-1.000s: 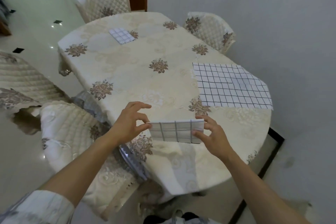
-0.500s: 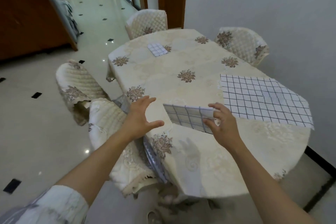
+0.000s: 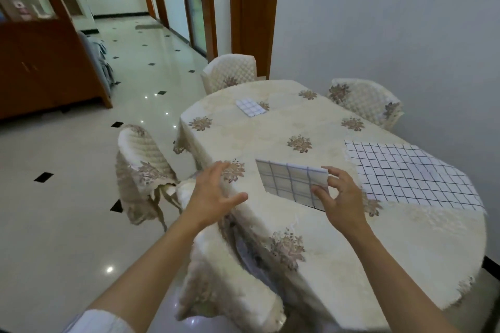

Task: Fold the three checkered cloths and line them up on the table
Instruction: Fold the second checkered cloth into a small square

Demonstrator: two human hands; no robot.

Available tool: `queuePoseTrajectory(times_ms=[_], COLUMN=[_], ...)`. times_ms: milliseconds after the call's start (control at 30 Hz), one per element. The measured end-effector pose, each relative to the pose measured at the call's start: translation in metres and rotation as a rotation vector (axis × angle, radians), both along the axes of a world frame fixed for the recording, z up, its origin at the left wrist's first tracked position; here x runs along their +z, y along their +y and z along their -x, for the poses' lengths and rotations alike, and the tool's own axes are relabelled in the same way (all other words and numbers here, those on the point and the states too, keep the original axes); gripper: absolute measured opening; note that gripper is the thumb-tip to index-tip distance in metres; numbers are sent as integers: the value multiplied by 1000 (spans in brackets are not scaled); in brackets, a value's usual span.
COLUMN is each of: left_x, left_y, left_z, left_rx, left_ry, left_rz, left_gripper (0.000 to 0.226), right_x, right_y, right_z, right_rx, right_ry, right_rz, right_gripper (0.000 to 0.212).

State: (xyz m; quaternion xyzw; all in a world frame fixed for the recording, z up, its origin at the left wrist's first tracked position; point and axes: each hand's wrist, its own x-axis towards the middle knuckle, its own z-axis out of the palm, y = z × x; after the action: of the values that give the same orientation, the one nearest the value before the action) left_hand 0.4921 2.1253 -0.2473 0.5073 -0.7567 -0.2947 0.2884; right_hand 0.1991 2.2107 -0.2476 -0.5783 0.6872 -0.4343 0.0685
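A folded checkered cloth [image 3: 290, 182] is lifted above the near part of the table [image 3: 311, 235]; my right hand [image 3: 342, 199] pinches its right edge between thumb and fingers. My left hand [image 3: 213, 194] hovers to the left of it with fingers spread, holding nothing. A second folded checkered cloth [image 3: 250, 107] lies flat at the far left of the table. The third checkered cloth [image 3: 408, 174] lies spread out flat at the right edge, one corner hanging over.
The oval table wears a cream floral tablecloth. Padded chairs stand around it: one [image 3: 230, 73] at the far end, one [image 3: 365, 101] far right, one [image 3: 140, 170] on the left, one [image 3: 224, 278] tucked in below my arms. A wooden cabinet [image 3: 46, 62] stands far left.
My left hand let go of the folded cloth and moved off to the left with fingers spread. My right hand now holds it alone. The view swung up and left.
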Motion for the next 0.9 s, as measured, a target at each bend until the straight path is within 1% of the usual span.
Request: queuePoseTrajectory(times_ms=[100,167,333,400,533,767,900], left_x=[2,5,11,12,10,29,41], left_y=[-22,-38,-73,-92,-133,-229,-288], left_z=[-58,-93,-149,-160,-180,-203,-214], left_rx=[21,34,47,42,36,0,-8], left_ry=[36,51,76,88,84,-23,-49], left_rz=[10,7,40,37,31,55,54], left_gripper=[85,85,82,82,81,76,75], right_x=[1,1,0,0,-6,-30,-28], right_y=[-23,-38,-70,-87,-137,-242,-293], right_z=[-59,-97,-161,-175,-194,-230,-242], right_rx=[-44,-48,-76,-78,-97,-105,-118], right_ry=[-26,-43,-82,-82,-103,-200,-186], right_rz=[-1,-7,-41,-60,-37,36,25], right_gripper=[13,7,5,1,2,4,7])
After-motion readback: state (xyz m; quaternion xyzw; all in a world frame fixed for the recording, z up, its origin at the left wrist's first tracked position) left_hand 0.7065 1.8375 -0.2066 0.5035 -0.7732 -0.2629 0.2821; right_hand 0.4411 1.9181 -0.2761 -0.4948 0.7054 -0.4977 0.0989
